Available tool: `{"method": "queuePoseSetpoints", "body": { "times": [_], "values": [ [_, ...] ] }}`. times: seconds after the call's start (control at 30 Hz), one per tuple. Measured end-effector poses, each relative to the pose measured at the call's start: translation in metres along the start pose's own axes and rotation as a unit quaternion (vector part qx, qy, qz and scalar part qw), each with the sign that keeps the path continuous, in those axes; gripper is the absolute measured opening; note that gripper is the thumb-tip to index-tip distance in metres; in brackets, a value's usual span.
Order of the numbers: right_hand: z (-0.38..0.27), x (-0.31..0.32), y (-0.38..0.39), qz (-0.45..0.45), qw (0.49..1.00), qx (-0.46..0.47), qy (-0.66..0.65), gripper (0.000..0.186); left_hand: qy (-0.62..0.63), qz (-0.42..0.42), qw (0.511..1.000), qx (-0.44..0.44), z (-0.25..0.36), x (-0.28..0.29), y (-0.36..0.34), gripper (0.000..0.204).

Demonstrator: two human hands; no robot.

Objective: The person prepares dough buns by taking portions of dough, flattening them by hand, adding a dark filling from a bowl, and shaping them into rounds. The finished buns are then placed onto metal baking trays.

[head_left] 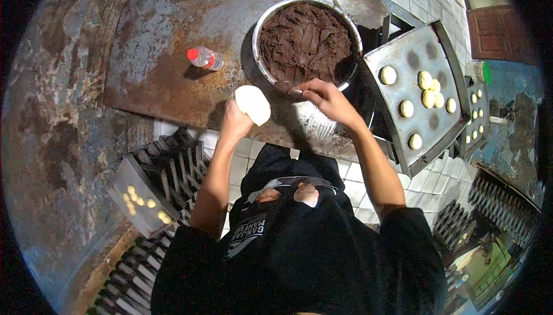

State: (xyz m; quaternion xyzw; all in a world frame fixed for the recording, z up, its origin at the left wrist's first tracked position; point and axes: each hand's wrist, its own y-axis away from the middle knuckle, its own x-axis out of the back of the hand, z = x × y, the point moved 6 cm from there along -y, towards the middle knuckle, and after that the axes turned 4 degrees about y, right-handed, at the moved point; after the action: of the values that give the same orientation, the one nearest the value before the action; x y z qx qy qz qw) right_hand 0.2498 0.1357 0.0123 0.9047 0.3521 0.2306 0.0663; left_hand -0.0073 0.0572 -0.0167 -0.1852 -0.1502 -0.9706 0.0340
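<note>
A flat round of pale dough point(253, 105) rests in my left hand point(233, 121), fingers curled beneath it, near the front edge of the worktable. Pinched in my right hand point(329, 100) is a small metal spoon point(296, 92), with a lump of dark brown filling point(284, 87) at its tip. The spoon is just at the near rim of a large round metal bowl point(255, 50), to the right of the dough. Thick dark brown paste point(305, 38) fills that bowl. The fingers under the dough are partly hidden.
A clear plastic bottle with a red cap point(205, 59) stands left of the bowl on the rusty metal worktable point(155, 44). On the right, a tilted metal tray point(391, 58) bears several pale dough balls point(406, 108). Another tray point(135, 176) with dough pieces sits by a slatted rack at lower left.
</note>
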Motion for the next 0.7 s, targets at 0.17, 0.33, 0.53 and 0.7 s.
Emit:
{"method": "queuePoseSetpoints", "body": {
  "times": [0.17, 0.33, 0.53, 0.7],
  "values": [
    [-0.077, -0.03, 0.048, 0.153, 0.968, 0.07, 0.186, 0.066, 0.033, -0.013, 0.997, -0.071, 0.055, -0.025, -0.006, 0.026],
    [-0.053, -0.049, 0.081, 0.198, 0.949, 0.107, 0.221, 0.084, 0.036, 0.004, 0.995, -0.088, 0.048, -0.024, -0.012, 0.029],
    [0.111, -0.084, 0.134, 0.162, 0.971, -0.077, 0.158, 0.063, 0.084, -0.023, 0.995, -0.038, 0.04, -0.029, -0.018, 0.035],
    [0.069, -0.037, 0.106, 0.174, 0.963, 0.026, 0.206, 0.054, 0.024, -0.185, 0.978, -0.092, 0.079, -0.059, -0.008, 0.045]
  ]
}}
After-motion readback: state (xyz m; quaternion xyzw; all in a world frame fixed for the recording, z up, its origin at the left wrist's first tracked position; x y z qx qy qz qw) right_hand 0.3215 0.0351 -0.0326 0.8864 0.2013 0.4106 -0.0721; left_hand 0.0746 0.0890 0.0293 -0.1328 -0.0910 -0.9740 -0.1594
